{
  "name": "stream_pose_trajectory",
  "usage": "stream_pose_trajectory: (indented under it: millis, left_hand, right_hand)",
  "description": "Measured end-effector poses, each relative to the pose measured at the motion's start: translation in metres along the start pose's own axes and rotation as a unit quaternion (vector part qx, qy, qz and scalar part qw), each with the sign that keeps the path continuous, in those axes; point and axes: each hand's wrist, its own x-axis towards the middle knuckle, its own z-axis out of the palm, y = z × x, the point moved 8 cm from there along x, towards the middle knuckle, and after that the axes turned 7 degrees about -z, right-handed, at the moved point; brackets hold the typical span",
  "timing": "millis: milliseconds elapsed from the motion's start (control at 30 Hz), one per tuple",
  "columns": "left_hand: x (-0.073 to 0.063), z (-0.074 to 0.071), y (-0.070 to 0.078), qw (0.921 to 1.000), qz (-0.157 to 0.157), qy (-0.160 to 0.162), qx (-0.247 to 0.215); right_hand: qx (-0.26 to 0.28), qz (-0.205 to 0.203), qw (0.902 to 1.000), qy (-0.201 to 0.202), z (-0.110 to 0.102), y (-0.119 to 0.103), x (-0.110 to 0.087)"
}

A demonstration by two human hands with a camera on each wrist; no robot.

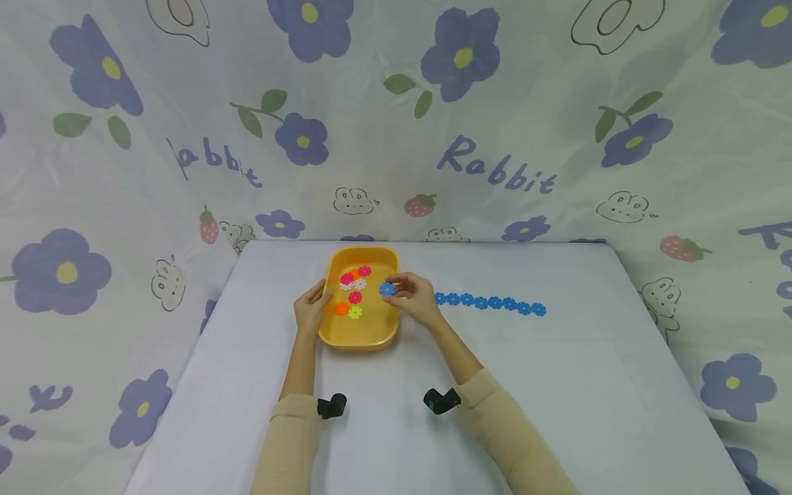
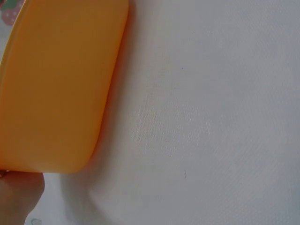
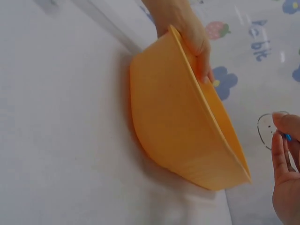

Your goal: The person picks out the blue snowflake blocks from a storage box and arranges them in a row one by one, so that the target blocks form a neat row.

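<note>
A yellow basin [image 1: 371,333] stands on the white table, with several flower-shaped plastic pieces in pink, orange, white and yellow-green inside it. My left hand [image 1: 311,309] grips the basin's left rim, its thumb over the inner side. Over the basin's right edge, my right hand [image 1: 416,300] pinches a blue flower-shaped piece [image 1: 387,289] between thumb and fingers. In the right wrist view only a sliver of that blue piece [image 3: 288,137] shows at the fingertips. To the right of the basin runs a row of blue flower-shaped pieces [image 1: 495,302]; the right hand is near its left end.
The white tablecloth [image 1: 532,399] covers the table around the basin and the row. Behind and at both sides hangs a curtain [image 1: 371,137] printed with purple flowers, rabbits and strawberries. A dark wrist camera [image 1: 442,401] sits by the right sleeve, another [image 1: 332,406] by the left.
</note>
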Motion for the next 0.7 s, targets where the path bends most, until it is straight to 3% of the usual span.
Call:
stream_pose_trajectory:
  millis: [267, 700]
  left_hand:
    - [0.002, 0.0, -0.002, 0.9999, -0.011, 0.005, 0.003]
    - [0.0, -0.001, -0.001, 0.9998, -0.015, 0.013, 0.01]
  right_hand:
    - [0.004, -0.03, 0.999, 0.032, -0.037, -0.002, -0.01]
    - [-0.019, -0.037, 0.9954, 0.086, -0.095, -0.001, -0.033]
